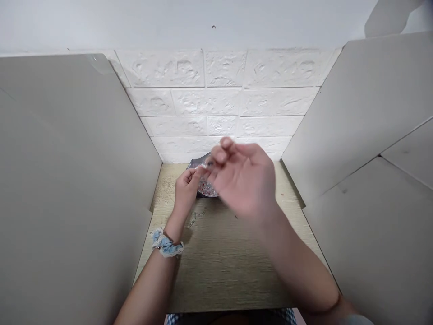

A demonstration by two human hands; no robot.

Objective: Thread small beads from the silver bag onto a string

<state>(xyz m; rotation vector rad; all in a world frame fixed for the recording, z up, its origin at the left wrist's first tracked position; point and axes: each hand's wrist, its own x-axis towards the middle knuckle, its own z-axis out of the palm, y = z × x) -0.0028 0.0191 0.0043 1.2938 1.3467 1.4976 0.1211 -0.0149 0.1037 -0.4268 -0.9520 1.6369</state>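
over the bead-filled bag point(206, 189), the left hand point(186, 189) pinches something too small to tell, the blurred right hand's point(245, 180) grip is unclear, and a hasty tug could knock the beaded strand point(199, 213) just in front.

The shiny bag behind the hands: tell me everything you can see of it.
The bag looks like thin, glossy plastic or foil, dark grey at the edges, with small reddish and pale pieces, perhaps beads, showing in its lower part. It sits at the far end of the table, near the white brick-pattern wall. The left hand and the blurred right hand hide parts of it; I cannot tell whether either touches it, or whether it is open.
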